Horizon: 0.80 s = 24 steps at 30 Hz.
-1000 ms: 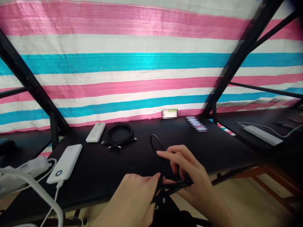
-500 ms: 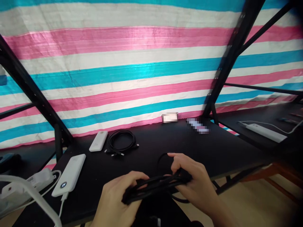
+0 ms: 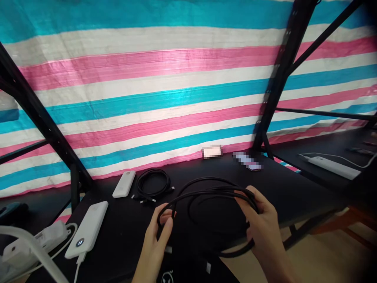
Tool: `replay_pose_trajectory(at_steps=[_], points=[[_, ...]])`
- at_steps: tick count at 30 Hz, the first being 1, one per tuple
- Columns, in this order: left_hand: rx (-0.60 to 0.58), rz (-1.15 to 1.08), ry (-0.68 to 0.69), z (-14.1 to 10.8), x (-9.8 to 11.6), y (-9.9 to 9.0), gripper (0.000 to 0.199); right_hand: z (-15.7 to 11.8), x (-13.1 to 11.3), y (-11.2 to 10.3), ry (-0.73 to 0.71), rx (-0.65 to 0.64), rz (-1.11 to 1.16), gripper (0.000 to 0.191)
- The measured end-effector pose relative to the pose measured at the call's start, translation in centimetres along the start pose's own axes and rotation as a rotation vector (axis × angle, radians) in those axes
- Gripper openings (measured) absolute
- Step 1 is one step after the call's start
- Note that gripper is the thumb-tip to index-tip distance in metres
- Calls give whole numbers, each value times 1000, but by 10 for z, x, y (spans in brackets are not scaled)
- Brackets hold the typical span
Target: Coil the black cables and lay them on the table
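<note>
A loosely looped black cable (image 3: 210, 193) is stretched between my two hands above the table's front edge. My left hand (image 3: 160, 228) has its fingers curled around the loops at their left end. On the other side, my right hand (image 3: 260, 218) grips the gathered strands, its fingers bent through the coil. Lower loops sag beneath my right hand, and light connector ends dangle near my lap. Beyond my hands, another coiled black cable (image 3: 153, 193) with several silver plugs lies on the tabletop.
Two white power banks (image 3: 125, 184) lie on the black table (image 3: 188, 169); the nearer has a lit display and a plugged white cable. A white power strip (image 3: 38, 243) is at left. Two blurred items sit at the back. Black metal posts (image 3: 273, 86) flank a striped sheet.
My hands have moved apart, and the bunched cable has opened from a tight bundle into wide loops. The view has tilted slightly upward.
</note>
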<state>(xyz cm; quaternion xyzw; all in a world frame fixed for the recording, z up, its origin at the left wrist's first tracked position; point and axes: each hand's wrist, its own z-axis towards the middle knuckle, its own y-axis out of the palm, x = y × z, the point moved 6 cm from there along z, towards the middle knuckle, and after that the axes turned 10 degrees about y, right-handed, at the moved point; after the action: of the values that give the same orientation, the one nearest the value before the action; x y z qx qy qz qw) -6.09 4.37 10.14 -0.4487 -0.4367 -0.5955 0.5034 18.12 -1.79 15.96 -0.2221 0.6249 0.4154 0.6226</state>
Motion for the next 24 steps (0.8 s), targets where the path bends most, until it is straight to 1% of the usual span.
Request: replay_pose_trajectory(at_steps=[3,5,7,9,10,12,15,16,17,19,20,21,22,24], points=[[20,-259,-58,7,-21,7,63,1,7,-8,51,137,161,29],[35,-326,-100,7,-31,17,65,-1,14,-8,67,202,269,31],[37,-362,-132,2,-37,31,64,-4,23,-2,72,224,358,32],[35,-447,-131,-7,-35,46,65,-7,31,7,73,196,356,37],[47,-501,-113,-11,-31,52,65,-8,34,13,75,152,301,40],[103,-586,-60,-17,-21,56,65,-9,36,27,68,-3,104,42],[205,-586,-41,-18,-4,48,57,-13,35,47,40,-343,-217,42],[220,-556,-55,-17,1,44,50,-14,34,51,29,-426,-293,41],[225,-521,-68,-16,5,40,42,-15,33,52,22,-477,-344,39],[211,-438,-67,-14,13,31,28,-14,33,50,45,-516,-364,33],[200,-397,-56,-13,17,28,26,-12,34,49,72,-520,-332,28],[188,-358,-44,-13,19,25,27,-11,35,48,111,-543,-283,25],[169,-316,-39,-13,21,23,30,-11,37,47,154,-573,-226,27],[119,-232,-53,-14,19,21,31,-10,40,47,230,-636,-135,39]])
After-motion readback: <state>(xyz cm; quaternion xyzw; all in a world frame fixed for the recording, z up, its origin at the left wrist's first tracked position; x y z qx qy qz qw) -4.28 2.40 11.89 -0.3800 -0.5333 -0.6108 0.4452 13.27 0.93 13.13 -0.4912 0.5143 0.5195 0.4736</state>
